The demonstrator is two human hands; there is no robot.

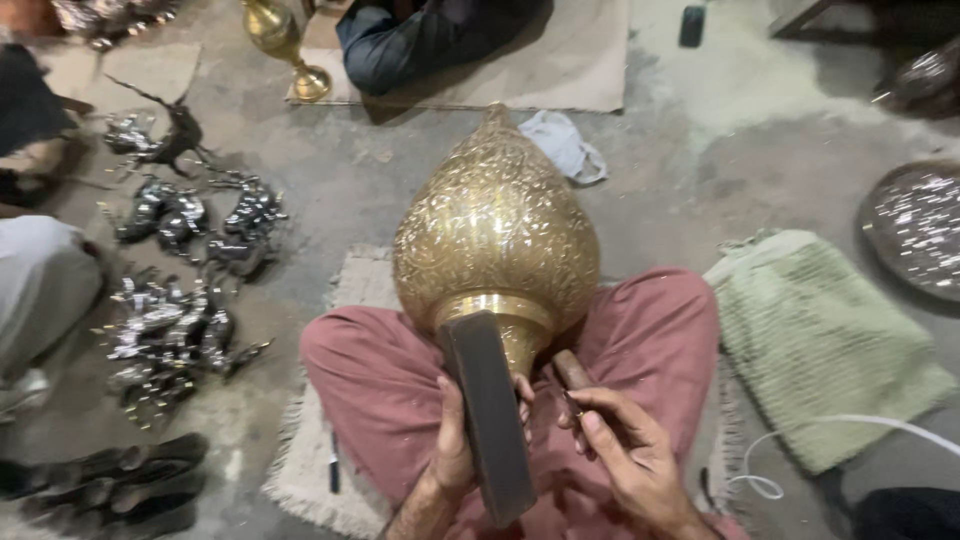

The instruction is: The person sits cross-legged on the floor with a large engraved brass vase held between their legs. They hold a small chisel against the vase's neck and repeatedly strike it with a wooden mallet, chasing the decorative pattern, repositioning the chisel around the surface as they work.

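Our hands work an engraved brass vessel (497,232) on our lap.
Left hand (455,440) fingers clamp a dark wooden block (488,415); right hand (630,455) fingers pinch a small tool (573,375).

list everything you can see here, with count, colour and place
engraved vase: one, gold, on the lap, centre
wooden block: one, dark brown, against the vase's neck
small tool: one, brown handle, beside the neck
brass goblet: one, gold, top left by a seated person
metal figurines: many, silvery dark, floor at left
engraved tray: one, dark silvery, right edge
towel: one, pale green, floor at right
cloth: one, white, behind the vase
cord: one, white, lower right
left hand: grips the block
right hand: holds the tool
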